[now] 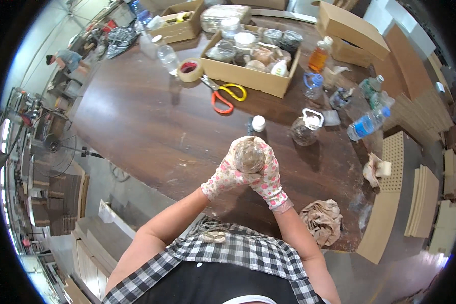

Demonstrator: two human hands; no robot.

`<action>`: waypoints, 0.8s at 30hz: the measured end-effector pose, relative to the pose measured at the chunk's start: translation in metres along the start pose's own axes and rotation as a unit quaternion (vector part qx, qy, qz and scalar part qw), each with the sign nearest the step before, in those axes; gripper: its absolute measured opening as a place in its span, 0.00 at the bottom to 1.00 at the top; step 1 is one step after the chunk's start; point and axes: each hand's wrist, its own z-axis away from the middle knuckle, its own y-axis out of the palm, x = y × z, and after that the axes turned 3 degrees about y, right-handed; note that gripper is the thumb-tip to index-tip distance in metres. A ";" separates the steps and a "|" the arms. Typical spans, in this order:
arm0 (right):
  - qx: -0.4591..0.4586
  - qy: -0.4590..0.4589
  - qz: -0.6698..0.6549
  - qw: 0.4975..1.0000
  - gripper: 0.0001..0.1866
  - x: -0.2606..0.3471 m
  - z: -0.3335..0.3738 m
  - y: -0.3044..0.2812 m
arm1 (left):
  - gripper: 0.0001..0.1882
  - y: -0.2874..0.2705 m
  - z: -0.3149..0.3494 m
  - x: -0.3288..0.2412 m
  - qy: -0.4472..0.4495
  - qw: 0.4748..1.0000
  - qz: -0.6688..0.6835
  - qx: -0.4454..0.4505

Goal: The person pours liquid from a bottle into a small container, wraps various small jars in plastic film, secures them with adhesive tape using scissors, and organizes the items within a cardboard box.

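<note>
Both of my hands wear white gloves with a pink floral print. Together, my left hand (224,175) and my right hand (269,178) clasp a round, brownish, shiny thing (249,157) in front of my body, over the near part of the table. Its exact kind does not show. The palms press around its sides and underside, and some fingers are hidden behind it. Just beyond it stands a small white-capped bottle (258,123). To the right is a dark round jar (304,133) with a white handle on top. A crumpled beige cloth (321,222) lies near my right forearm.
Farther off lie scissors (231,108) with red and yellow handles, and a tape roll (184,76). A cardboard box (243,77) holds several jars and wrapped items. Plastic bottles (364,125) crowd the right side. Another person (70,60) bends at the far left, beyond a fan (53,144).
</note>
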 end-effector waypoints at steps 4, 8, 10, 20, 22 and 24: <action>0.046 -0.060 -0.029 0.997 0.41 0.031 -0.037 0.052 | 0.45 -0.047 0.016 -0.017 0.052 0.992 0.008 -0.117; 0.137 -0.039 0.048 0.989 0.49 0.066 -0.067 0.100 | 0.40 -0.125 0.031 -0.025 0.000 0.977 0.122 -0.174; 0.178 -0.024 0.112 0.977 0.53 0.071 -0.079 0.116 | 0.40 -0.163 0.033 -0.041 0.010 0.974 0.159 -0.160; 0.042 0.036 -0.100 0.993 0.26 0.135 -0.132 0.243 | 0.51 -0.338 0.041 -0.065 -0.025 0.986 0.160 -0.045; 0.057 -0.005 -0.069 0.996 0.21 0.134 -0.139 0.256 | 0.51 -0.353 0.040 -0.074 -0.029 0.985 0.165 -0.029; 0.039 -0.091 -0.016 0.995 0.10 0.139 -0.145 0.267 | 0.50 -0.362 0.040 -0.076 -0.023 0.980 0.198 -0.018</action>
